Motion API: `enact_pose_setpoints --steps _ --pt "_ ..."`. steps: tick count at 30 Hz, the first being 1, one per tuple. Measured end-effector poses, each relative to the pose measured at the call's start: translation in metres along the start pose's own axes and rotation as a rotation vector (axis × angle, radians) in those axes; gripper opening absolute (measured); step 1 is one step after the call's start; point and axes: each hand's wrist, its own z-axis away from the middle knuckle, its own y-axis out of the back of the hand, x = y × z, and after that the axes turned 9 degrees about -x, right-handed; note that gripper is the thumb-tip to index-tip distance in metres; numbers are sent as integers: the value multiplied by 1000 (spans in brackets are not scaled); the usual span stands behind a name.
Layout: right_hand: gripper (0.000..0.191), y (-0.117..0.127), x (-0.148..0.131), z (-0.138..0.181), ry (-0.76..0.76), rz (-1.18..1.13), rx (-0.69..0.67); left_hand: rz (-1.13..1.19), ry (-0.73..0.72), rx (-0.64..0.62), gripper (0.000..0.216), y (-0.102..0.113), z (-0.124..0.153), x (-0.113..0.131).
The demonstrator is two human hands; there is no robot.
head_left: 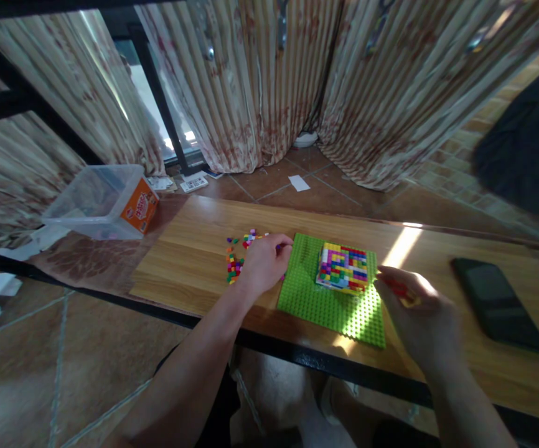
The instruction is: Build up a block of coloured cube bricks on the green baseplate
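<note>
A green studded baseplate (pixel 307 298) lies on the wooden table in front of me. On it stands a block of multicoloured building bricks (pixel 343 269), stacked in several layers. My left hand (pixel 264 264) is at the plate's left edge, with finger and thumb closed around a small purple brick (pixel 279 248). Loose bricks (pixel 234 266) in many colours lie beside and partly behind this hand. Just off the plate's right edge, my right hand (pixel 421 311) is closed on red and yellow bricks (pixel 399 289); the fingers hide part of them.
A dark smartphone (pixel 498 305) lies on the table (pixel 180 249) at the right. Left of the table stands a clear plastic bin (pixel 96 202) with an orange label. Curtains (pixel 260 93) hang behind, and papers (pixel 299 183) lie on the tiled floor. Dark fabric shows at the far right.
</note>
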Motion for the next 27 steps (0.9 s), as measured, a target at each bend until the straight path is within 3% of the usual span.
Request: enact_pose_setpoints --steps 5,11,27 --pt "46 -10 2 -3 -216 -154 -50 6 -4 -7 17 1 1 1" --pt "60 -24 -4 -3 -327 -338 -78 14 -6 8 17 1 1 1" --pt "57 -33 -6 0 -402 -383 -95 -10 16 -21 17 0 0 1"
